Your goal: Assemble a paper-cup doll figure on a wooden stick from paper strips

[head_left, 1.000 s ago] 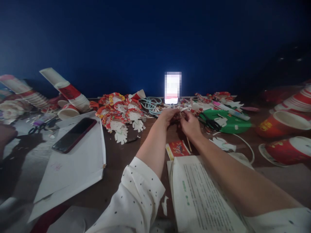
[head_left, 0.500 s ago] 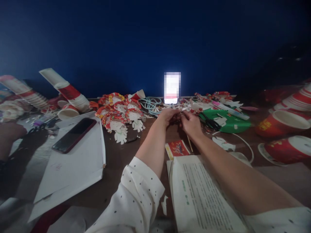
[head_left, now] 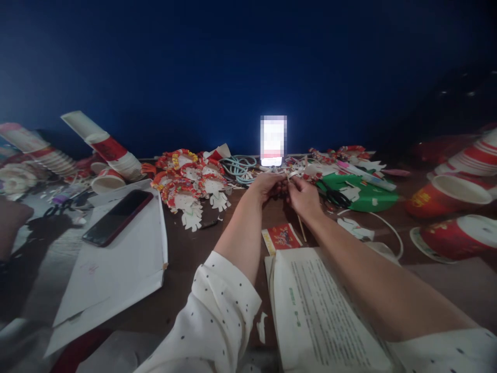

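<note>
My left hand (head_left: 271,185) and my right hand (head_left: 305,197) meet over the table in front of the lit phone. Fingers of both are closed and pinched close together. A thin wooden stick (head_left: 302,228) runs through the right hand's grip and sticks out below the palm. Near the fingertips shows a small white scrap, perhaps paper. Whatever the left fingers hold is hidden. Below the hands lies a red printed card (head_left: 285,237), just beyond an open booklet (head_left: 314,305) under my right forearm.
A glowing phone (head_left: 273,140) stands upright at the back. Red paper crafts (head_left: 190,178), black scissors (head_left: 337,198) on a green sheet (head_left: 373,196), and paper cups (head_left: 450,196) surround the hands. Left, a dark phone (head_left: 117,217) rests on white sheets (head_left: 128,269). Another person's hand (head_left: 15,223) is far left.
The view has shifted very slightly. Both hands stay together in the same place, with only small finger movement; the stick remains in the right hand.
</note>
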`<state>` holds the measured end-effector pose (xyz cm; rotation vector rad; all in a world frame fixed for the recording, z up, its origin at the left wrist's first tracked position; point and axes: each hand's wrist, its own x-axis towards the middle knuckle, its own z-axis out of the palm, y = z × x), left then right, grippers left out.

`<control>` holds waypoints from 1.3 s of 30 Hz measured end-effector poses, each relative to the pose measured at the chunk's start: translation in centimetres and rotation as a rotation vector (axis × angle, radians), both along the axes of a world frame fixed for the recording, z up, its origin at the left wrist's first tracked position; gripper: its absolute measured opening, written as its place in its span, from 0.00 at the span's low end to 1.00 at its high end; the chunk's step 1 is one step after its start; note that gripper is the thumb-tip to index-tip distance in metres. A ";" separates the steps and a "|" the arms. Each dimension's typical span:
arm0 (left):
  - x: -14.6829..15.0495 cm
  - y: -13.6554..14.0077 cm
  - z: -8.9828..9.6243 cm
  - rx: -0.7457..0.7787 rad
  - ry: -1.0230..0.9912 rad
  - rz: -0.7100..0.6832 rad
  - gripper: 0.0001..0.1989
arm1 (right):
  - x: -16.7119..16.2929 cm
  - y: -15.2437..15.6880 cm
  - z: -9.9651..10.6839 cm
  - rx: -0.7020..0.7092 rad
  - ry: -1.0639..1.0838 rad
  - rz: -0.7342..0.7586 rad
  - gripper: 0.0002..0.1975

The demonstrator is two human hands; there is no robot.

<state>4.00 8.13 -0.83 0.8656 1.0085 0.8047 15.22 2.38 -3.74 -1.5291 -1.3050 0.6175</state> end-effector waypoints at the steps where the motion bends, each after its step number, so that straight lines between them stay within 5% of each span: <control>1: 0.0 -0.1 0.1 -0.003 0.002 -0.004 0.10 | 0.0 0.0 0.0 0.000 -0.006 0.000 0.19; 14: 0.2 0.0 -0.2 0.051 0.061 0.010 0.12 | -0.2 -0.4 0.6 -0.033 -0.060 -0.017 0.22; 39: 0.5 0.4 -0.8 0.063 0.116 0.066 0.13 | 0.1 0.1 -0.9 0.134 -0.305 0.050 0.22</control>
